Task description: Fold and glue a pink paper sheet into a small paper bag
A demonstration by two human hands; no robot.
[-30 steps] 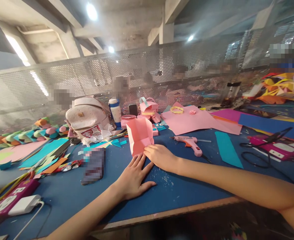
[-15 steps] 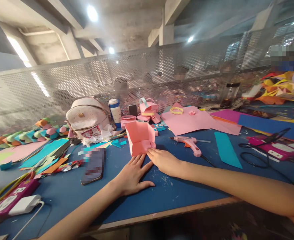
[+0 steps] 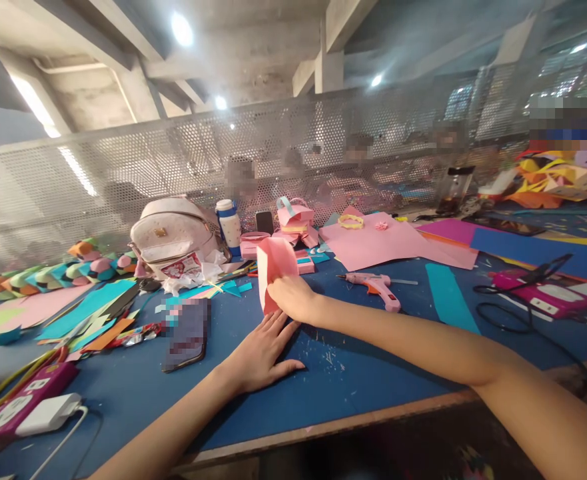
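A folded piece of pink paper [image 3: 278,257] stands partly upright on the blue table in front of me. My left hand [image 3: 263,350] lies flat with its fingers stretched out, the fingertips at the near edge of the paper and the thumb spread to the right. Reaching in from the right, my right hand [image 3: 296,300] has its fingers curled against the paper's lower part; the fingertips are partly hidden. To the right of it lies a pink hot glue gun [image 3: 373,283].
A smartphone [image 3: 188,337] lies left of my hands. Behind stand a white backpack [image 3: 173,230], a bottle [image 3: 230,227] and a pink paper model [image 3: 296,219]. Power strips [image 3: 543,293] with cables sit at both sides. A strip of blue paper [image 3: 450,297] lies at right.
My right hand has moved a little up and left, and its fingers have curled. The pink paper's upright sides have swung closer together. The left hand stays flat.
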